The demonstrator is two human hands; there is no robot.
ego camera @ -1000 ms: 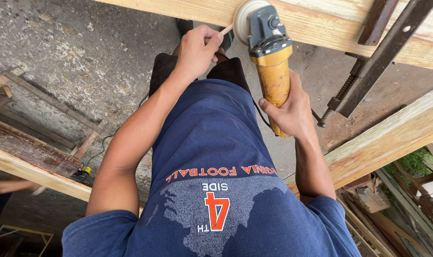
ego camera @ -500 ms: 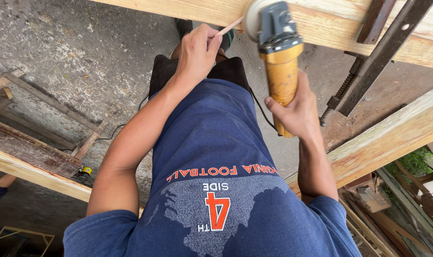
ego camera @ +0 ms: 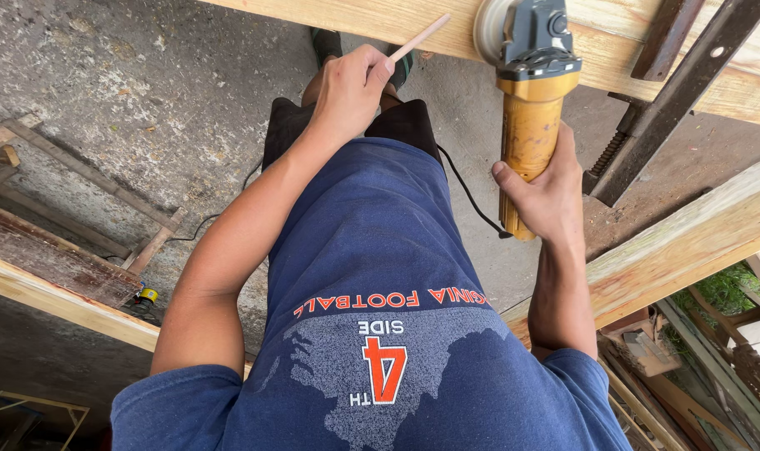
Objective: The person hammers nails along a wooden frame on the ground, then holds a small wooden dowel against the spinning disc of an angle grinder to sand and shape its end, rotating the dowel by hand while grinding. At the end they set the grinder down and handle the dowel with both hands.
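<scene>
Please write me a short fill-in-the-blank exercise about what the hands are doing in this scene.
1. The right hand grips a grinder whose body is ____ in colour.
2. The left hand holds a thin ____.
3. The grinder's disc meets a pale wooden ____ across the top of the view.
4. A black ____ trails from the grinder's rear end.

Missing words: yellow; stick; beam; cord

Matt yellow plastic grinder (ego camera: 530, 125), pale smooth wooden beam (ego camera: 413, 25), rough concrete floor (ego camera: 129, 92).
</scene>
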